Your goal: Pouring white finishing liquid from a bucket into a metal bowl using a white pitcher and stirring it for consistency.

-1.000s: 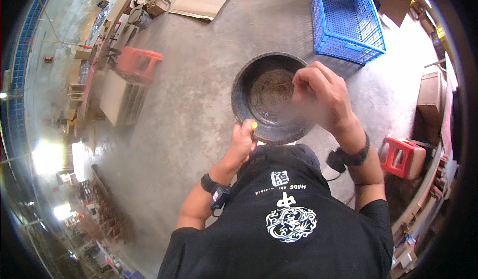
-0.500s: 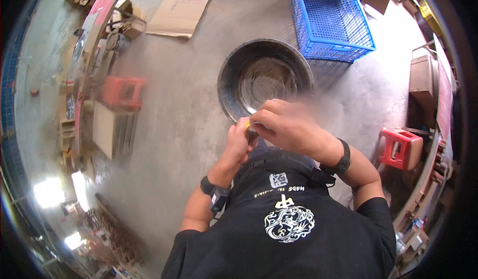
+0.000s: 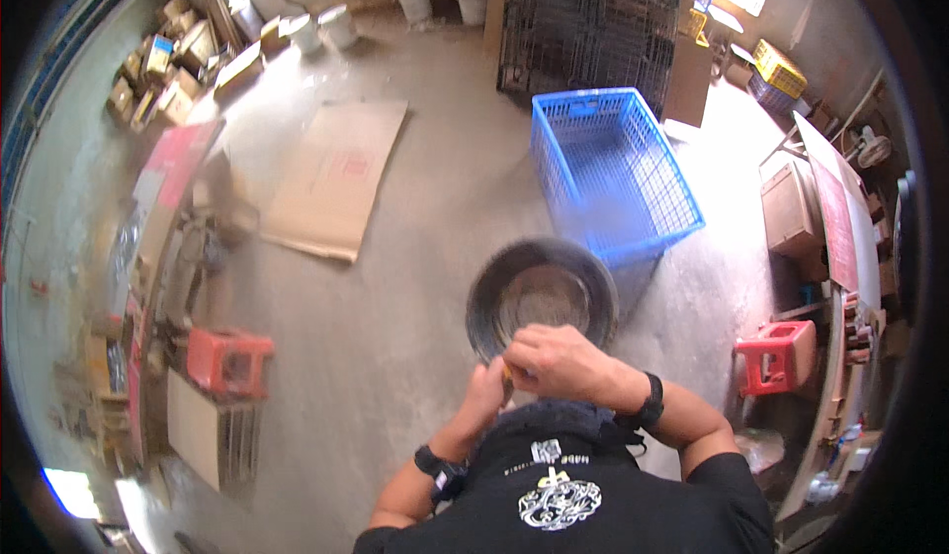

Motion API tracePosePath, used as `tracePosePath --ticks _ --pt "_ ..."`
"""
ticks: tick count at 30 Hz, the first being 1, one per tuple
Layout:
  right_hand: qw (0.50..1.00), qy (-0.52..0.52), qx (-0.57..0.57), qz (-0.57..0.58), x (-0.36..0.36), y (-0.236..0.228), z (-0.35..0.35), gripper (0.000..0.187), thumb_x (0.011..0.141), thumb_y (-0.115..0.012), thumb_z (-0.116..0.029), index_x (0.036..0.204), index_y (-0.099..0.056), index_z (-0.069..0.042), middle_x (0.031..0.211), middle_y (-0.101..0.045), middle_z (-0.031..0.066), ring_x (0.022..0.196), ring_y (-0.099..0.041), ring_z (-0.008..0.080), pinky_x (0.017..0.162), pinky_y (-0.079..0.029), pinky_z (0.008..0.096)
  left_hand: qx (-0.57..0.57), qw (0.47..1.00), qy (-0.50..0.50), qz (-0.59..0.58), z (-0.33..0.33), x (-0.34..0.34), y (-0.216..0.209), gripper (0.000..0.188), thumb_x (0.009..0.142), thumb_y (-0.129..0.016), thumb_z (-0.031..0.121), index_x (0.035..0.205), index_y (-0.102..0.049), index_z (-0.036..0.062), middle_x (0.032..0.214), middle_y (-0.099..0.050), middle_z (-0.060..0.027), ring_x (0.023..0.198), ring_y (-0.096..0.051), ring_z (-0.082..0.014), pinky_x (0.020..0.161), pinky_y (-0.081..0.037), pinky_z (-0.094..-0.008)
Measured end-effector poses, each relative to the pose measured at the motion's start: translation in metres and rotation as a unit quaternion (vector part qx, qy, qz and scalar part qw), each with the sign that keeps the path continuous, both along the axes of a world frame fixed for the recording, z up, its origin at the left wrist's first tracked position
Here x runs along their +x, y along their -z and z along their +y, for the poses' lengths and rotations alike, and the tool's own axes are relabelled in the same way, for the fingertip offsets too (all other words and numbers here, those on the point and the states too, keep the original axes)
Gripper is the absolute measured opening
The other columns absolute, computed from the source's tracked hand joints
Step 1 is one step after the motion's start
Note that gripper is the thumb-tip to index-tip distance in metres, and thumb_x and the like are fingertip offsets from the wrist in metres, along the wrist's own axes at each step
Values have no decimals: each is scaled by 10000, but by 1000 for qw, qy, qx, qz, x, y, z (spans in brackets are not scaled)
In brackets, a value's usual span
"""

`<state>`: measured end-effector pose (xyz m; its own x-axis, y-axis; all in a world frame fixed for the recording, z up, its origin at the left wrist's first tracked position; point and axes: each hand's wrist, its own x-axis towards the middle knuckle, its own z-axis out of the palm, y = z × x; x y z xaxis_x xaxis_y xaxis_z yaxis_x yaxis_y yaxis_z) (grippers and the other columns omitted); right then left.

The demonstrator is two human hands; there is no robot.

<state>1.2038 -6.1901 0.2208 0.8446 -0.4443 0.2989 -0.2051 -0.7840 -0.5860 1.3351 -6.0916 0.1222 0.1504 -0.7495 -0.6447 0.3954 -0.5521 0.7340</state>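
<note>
Close in front of my body, both hands meet at the near rim of a dark round basin (image 3: 481,309). My left hand (image 3: 480,396) is closed, its fingers around a small yellow-orange thing (image 3: 507,373) that is mostly covered. Bent over the same spot is my right hand (image 3: 565,359), fingers curled together at that small thing. Its kind cannot be made out. The basin stands on the floor just beyond my hands, with a pale, worn-looking bottom.
A blue plastic crate (image 3: 682,213) stands beyond the basin to the right. Flattened cardboard (image 3: 341,173) lies at the far left. Red stools (image 3: 229,361) stand near cluttered benches on both sides. Stacked dark crates (image 3: 593,30) rise at the back.
My view has tilted up, showing more of the far room, so hands, basin and crate sit lower in the picture. Both hands stay together at the small yellow-orange thing.
</note>
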Motion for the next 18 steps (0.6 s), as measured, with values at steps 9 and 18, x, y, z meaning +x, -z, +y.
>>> tracePosePath --ticks 9,18 --pt "1000 17 -1 15 29 20 -134 125 733 -648 -142 776 -553 -73 714 -547 81 689 -604 267 571 -493 377 -51 997 -10 -61 -136 54 22 282 875 -477 308 722 -538 80 523 -468 -5 382 -430 -111 351 -310 -292" --pt "994 78 30 -68 48 2 -310 111 822 -632 -182 815 -616 -72 685 -600 71 611 -606 257 554 -485 350 51 988 -143 27 -239 165 94 259 937 -413 329 847 -526 114 588 -482 -43 346 -323 -118 341 -258 -276"
